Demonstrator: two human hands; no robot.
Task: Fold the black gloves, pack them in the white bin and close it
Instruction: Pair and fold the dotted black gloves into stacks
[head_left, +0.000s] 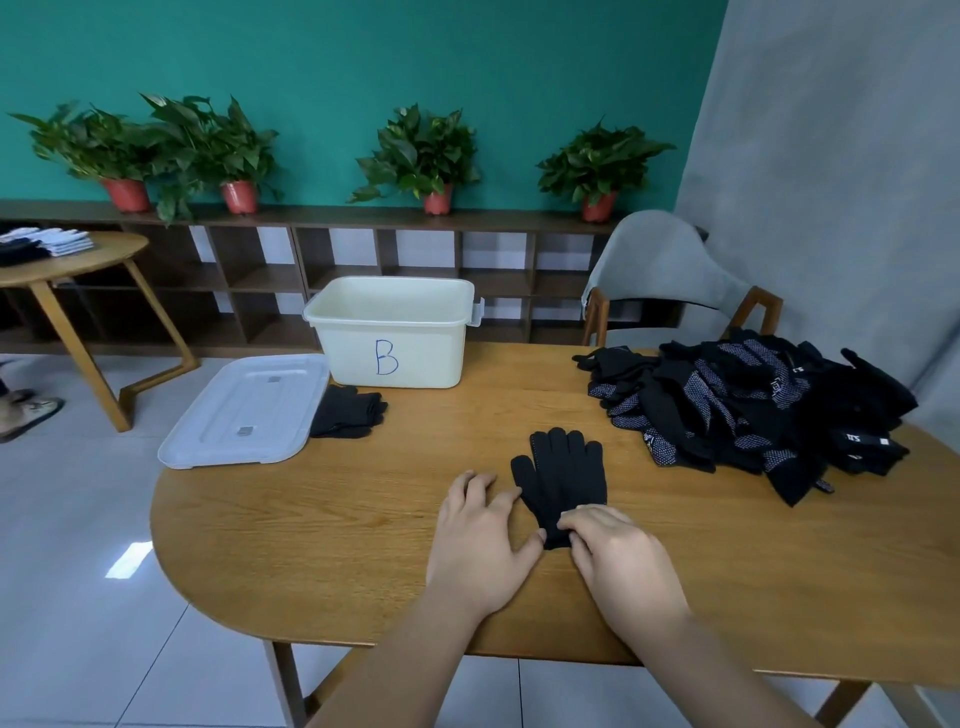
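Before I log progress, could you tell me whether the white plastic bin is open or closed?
Open. The white plastic bin marked B has no cover; its flat white lid lies on the wooden table beside it.

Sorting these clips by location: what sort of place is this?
Likely an office lounge or staged workroom: low cubby shelving lined with potted plants, an oval wooden table, and a tiled floor.
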